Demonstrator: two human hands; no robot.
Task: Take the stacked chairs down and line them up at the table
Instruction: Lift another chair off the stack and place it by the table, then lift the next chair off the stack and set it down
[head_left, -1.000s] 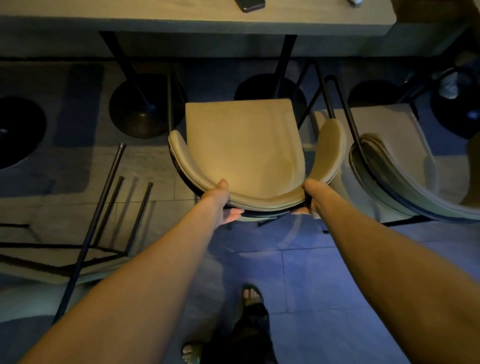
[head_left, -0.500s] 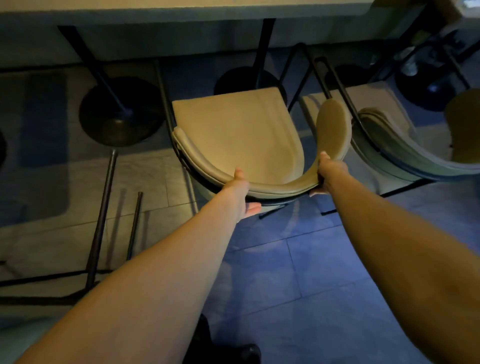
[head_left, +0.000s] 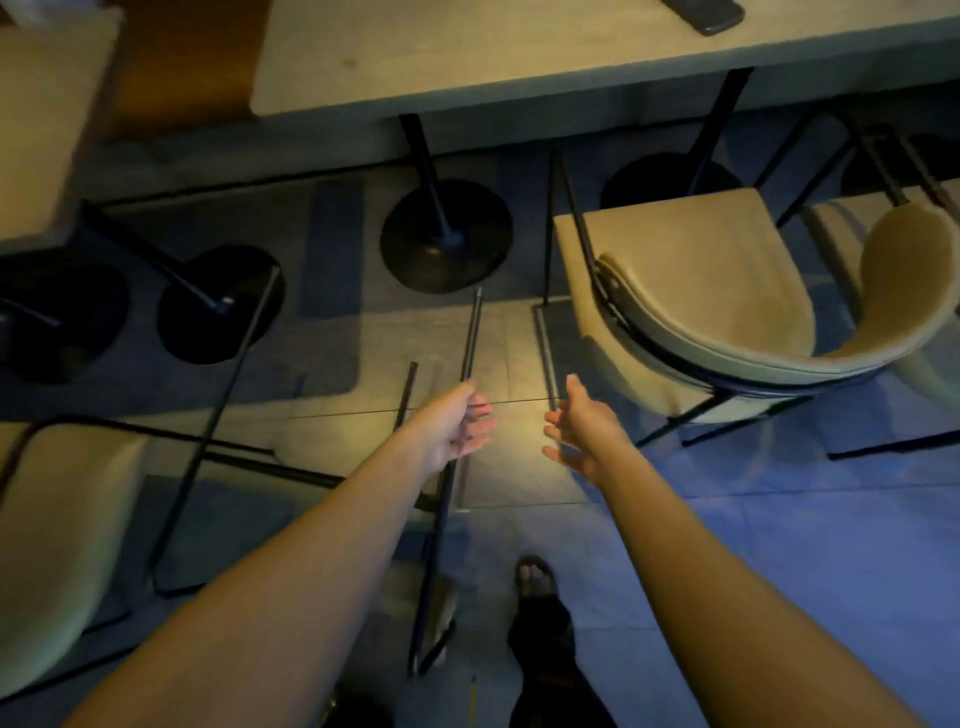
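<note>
The room is dim, a tiled floor (head_left: 727, 545) washed blue at lower right and yellow in the middle, with a long table (head_left: 519, 47) running across the top of the frame on dark posts and round bases. A second tabletop (head_left: 47, 104) shows at upper left, and a dark phone (head_left: 706, 14) lies at the long table's far edge.

Right of centre a tan chair (head_left: 701, 291) stands upright on the floor, its seat pointed at the table and its curved back toward the person, so it looks already in its place in the row. Another chair (head_left: 883, 218) shows just beyond it at the right edge, close alongside.

At lower left a chair (head_left: 62, 519) sits upside down, its thin black legs (head_left: 472, 338) sticking up toward the middle of the frame. I take it to be the one still stacked, seat down on another below, though what lies under it is too dark to tell.

Both arms reach forward over the floor. The left hand (head_left: 452, 426) is at one raised leg, fingers loosely curled and not clearly closed around it; I cannot tell whether it grips. The right hand (head_left: 582, 426) is spread, empty, close to another upright leg. Reaching for two legs makes sense: they are the handiest holds for lifting and flipping it.

A sandalled foot (head_left: 535, 577) stands at bottom centre.
</note>
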